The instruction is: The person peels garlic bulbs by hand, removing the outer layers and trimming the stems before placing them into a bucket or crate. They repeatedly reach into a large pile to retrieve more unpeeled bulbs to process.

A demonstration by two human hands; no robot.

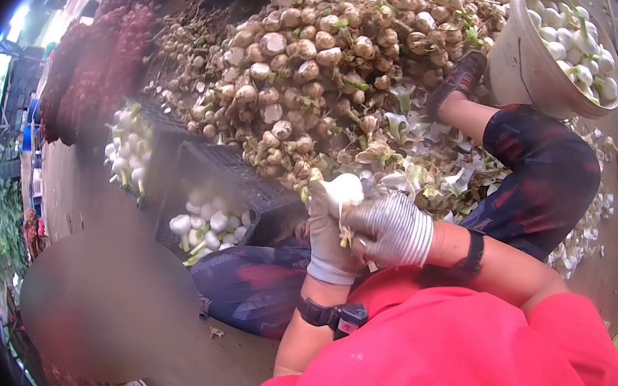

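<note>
Head view: two gloved hands peel a garlic bulb over the lap.

Left hand point(331, 235) wraps its grip around the white garlic bulb point(345, 189) from below, while the right hand point(391, 228) pinches the bulb's skin from the side. Beyond them lies a heap of unpeeled garlic point(327, 61); a black crate point(236, 175) and a bucket point(520, 65) hold peeled bulbs.

The large heap of garlic point(327, 61) lies ahead of the two hands, with a crate point(224, 205) of peeled bulbs at its near left edge, a bucket point(524, 65) (also holding peeled bulbs) at far right, and husks point(438, 172) strewn between.
</note>
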